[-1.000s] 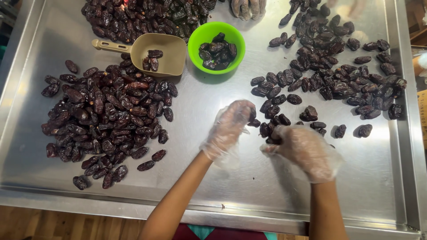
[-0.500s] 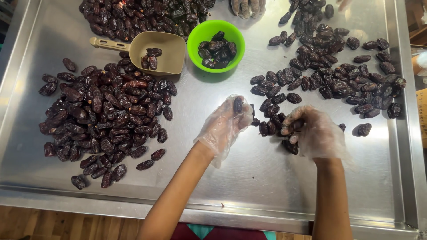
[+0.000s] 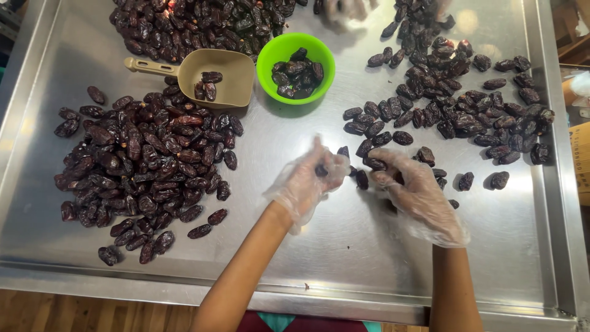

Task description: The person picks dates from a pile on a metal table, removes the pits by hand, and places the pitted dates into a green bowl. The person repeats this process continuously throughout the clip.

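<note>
We saw two hands in thin clear gloves over a metal tray (image 3: pixel 369 264). The left hand (image 3: pixel 305 181) pinched one dark date (image 3: pixel 321 170) in its fingertips. The right hand (image 3: pixel 416 195) was curled with fingers bent on dates at the edge of the right pile (image 3: pixel 458 110). A big pile (image 3: pixel 138 169) lay well to the left. A green bowl (image 3: pixel 295 69) and a tan scoop (image 3: pixel 215 77) sat farther back.

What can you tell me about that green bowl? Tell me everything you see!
The green bowl is small, round and bright lime, and looks like smooth plastic. It sits upright on the shiny metal tray, near the top middle. Inside is a little heap of dark, wrinkly dates, filling it partway. A tan scoop lies just to one side, close by or just touching. No hand touches the bowl.
</note>
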